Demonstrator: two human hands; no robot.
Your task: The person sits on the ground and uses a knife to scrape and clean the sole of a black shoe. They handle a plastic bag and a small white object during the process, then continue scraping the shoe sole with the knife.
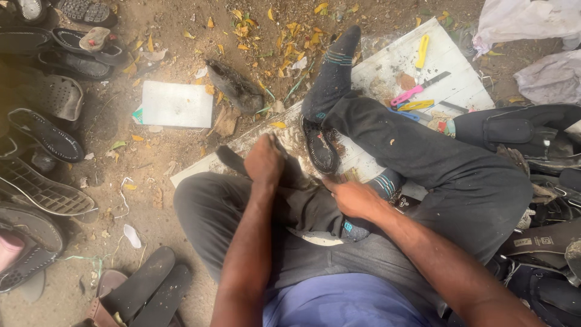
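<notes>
Hands bent inward: left closed around dark shoe, right loosely curled, empty.

Bare dirt ground strewn with yellow leaves. A white board lies on it, carrying yellow and pink tools. Shoe soles line the left; a white sheet lies nearby.

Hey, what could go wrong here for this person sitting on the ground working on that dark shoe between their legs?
The tools lie loose on the white board beside the outstretched leg, so a shift of that leg might knock them or meet an edge. The dark shoe seems braced only by the legs while the left hand and right hand work close by; it may slip. Shoes crowd the ground, a possible trip hazard.
</notes>
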